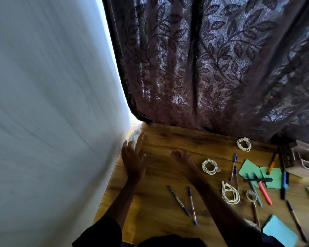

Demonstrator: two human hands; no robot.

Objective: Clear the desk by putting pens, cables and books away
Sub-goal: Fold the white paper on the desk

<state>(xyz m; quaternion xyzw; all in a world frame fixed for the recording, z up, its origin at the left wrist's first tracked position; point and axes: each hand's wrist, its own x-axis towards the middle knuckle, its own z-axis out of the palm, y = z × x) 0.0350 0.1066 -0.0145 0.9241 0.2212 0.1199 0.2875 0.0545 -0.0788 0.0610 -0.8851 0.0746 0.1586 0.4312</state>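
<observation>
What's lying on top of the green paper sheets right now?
A black pen lies across the green sheets, crossing a teal pen and a pink pen; an orange pen overlaps their top edge. Anything beneath the sheets is hidden.

Leaf-patterned curtain [212, 68] behind wooden desk [159, 202], pale wall [52, 86].

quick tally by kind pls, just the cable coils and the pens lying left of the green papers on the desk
coiled white cables: 3
slim pens with blue ends, left of the green paper sheets: 4
total: 7
</observation>
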